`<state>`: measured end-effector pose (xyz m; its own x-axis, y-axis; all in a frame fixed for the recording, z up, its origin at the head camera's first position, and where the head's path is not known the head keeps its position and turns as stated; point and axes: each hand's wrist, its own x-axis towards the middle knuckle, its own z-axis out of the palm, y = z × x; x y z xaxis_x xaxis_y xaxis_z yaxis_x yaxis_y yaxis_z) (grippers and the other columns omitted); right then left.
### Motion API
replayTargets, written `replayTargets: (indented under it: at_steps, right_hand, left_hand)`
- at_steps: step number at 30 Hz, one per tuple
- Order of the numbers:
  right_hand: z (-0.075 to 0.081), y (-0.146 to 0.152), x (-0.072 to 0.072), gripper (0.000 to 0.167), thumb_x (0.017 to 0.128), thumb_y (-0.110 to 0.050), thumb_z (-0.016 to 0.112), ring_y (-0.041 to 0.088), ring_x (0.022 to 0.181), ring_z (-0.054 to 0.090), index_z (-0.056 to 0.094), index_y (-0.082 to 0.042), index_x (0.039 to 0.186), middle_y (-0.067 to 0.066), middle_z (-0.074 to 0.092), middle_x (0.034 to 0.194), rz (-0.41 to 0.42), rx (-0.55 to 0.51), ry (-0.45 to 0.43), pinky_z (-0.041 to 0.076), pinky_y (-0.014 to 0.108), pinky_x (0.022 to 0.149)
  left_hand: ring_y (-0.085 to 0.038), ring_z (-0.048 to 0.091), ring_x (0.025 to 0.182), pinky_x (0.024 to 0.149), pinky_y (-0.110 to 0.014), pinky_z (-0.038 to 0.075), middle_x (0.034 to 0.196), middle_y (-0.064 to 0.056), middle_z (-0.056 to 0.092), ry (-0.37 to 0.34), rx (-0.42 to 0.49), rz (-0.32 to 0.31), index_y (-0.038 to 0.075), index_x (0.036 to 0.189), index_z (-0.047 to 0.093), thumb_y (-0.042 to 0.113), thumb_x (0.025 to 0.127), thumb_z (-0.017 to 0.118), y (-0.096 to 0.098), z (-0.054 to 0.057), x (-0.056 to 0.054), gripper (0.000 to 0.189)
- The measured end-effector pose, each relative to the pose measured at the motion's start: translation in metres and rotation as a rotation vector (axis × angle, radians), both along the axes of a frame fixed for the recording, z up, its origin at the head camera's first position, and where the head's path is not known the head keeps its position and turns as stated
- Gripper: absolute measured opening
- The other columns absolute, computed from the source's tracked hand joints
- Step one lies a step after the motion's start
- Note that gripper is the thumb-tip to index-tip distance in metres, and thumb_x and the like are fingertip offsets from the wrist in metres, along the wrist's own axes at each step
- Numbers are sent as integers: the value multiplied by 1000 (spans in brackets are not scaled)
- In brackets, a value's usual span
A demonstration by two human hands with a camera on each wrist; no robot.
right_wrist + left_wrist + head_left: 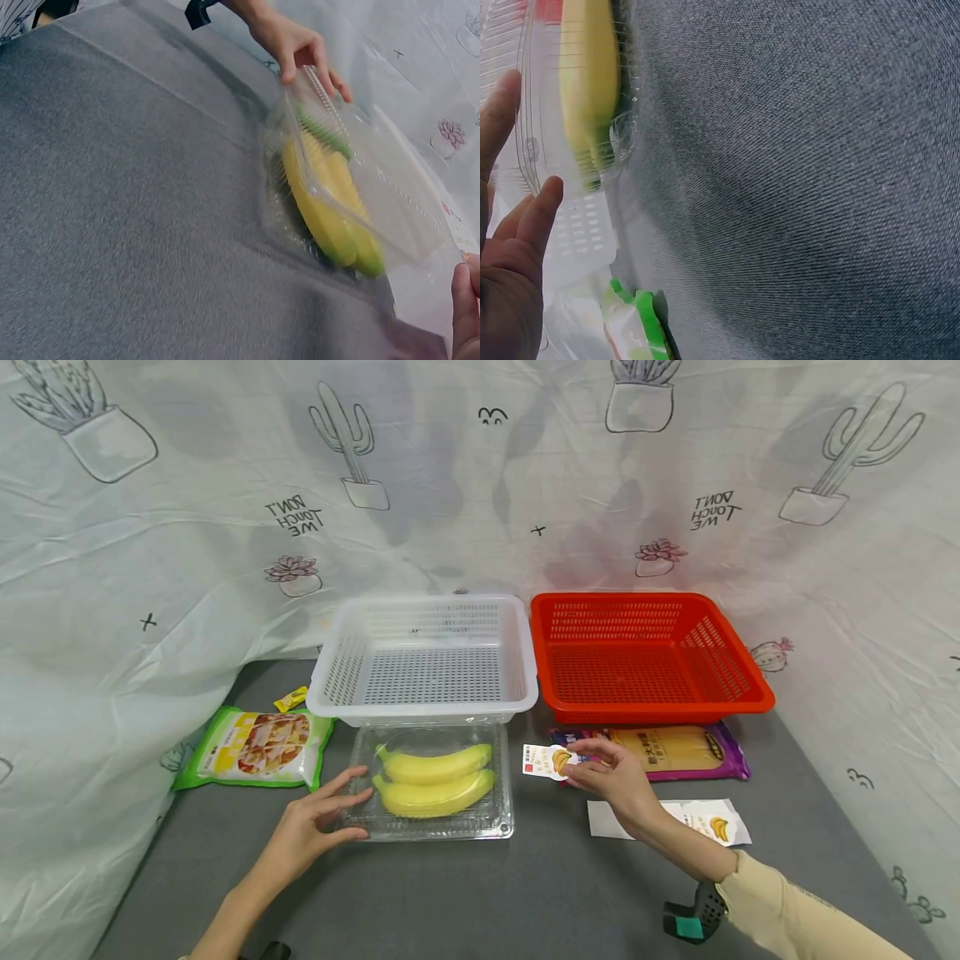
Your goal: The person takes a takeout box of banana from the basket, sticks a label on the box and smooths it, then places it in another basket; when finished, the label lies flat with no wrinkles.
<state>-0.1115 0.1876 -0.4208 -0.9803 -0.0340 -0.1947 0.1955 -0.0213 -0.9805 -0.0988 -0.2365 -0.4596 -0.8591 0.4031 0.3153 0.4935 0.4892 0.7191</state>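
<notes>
Honestly, the trick here is a steady box and an uncreased label. My left hand (315, 822) isn't clamped on anything: thumb and fingers are spread apart, just resting at the left edge of the clear box (504, 810). I'd go light there, since thin plastic like that would probably flex if squeezed. My right hand (622, 785) is pinching the banana label (546, 762) by its right end, and I'd want as little fingertip on it as possible, with the whole thing flat.

As for where stuff is: the label looks just off the box's right edge, so the box and the two bananas (438, 766) inside it lie between my hands, which are well apart. The box sits left of the middle of the grey table (420, 902), right by the near edge of the white basket (423, 712).
</notes>
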Motion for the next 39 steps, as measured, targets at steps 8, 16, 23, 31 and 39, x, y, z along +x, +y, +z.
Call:
replayTargets:
  at_steps: [8, 16, 23, 31, 39]
  right_hand:
    - [-1, -17, -11, 38, 83, 3, 71, 14, 81, 68, 57, 12, 117, 14, 59, 109, 62, -23, 13, 56, 32, 77]
    - [-2, -29, -21, 38, 82, 7, 71, 14, 82, 67, 56, 14, 116, 14, 60, 105, 104, -67, 23, 56, 33, 76]
    - [-3, -47, -29, 37, 82, 8, 70, 14, 82, 68, 56, 14, 116, 13, 66, 98, 172, -119, 44, 53, 45, 82]
    - [-1, -67, -34, 35, 82, 9, 69, 15, 82, 68, 57, 15, 115, 24, 66, 104, 205, -126, 71, 53, 46, 80]
    - [2, -83, -40, 37, 81, 7, 71, 12, 74, 67, 61, 12, 116, 22, 67, 98, 291, -79, 118, 57, 37, 75]
  left_hand:
    - [2, 40, 126, 86, -19, 49, 137, -14, 52, -51, 4, 12, 3, 117, 69, 11, 67, 83, 0, 3, -1, 52]
    - [2, 41, 126, 85, -38, 52, 137, -3, 53, -78, 10, 11, 3, 117, 69, 13, 67, 83, 1, 6, -1, 52]
    - [2, 37, 127, 86, -40, 52, 137, -12, 53, -96, 4, 25, 4, 116, 70, 11, 66, 85, 1, 8, -1, 53]
    - [-12, 41, 127, 84, -41, 52, 136, -10, 54, -85, -42, 50, 5, 117, 70, 11, 64, 86, 3, 10, -2, 55]
    - [-8, 43, 125, 84, -40, 53, 136, -8, 54, -75, -30, 44, 4, 116, 70, 12, 64, 86, 2, 7, -1, 55]
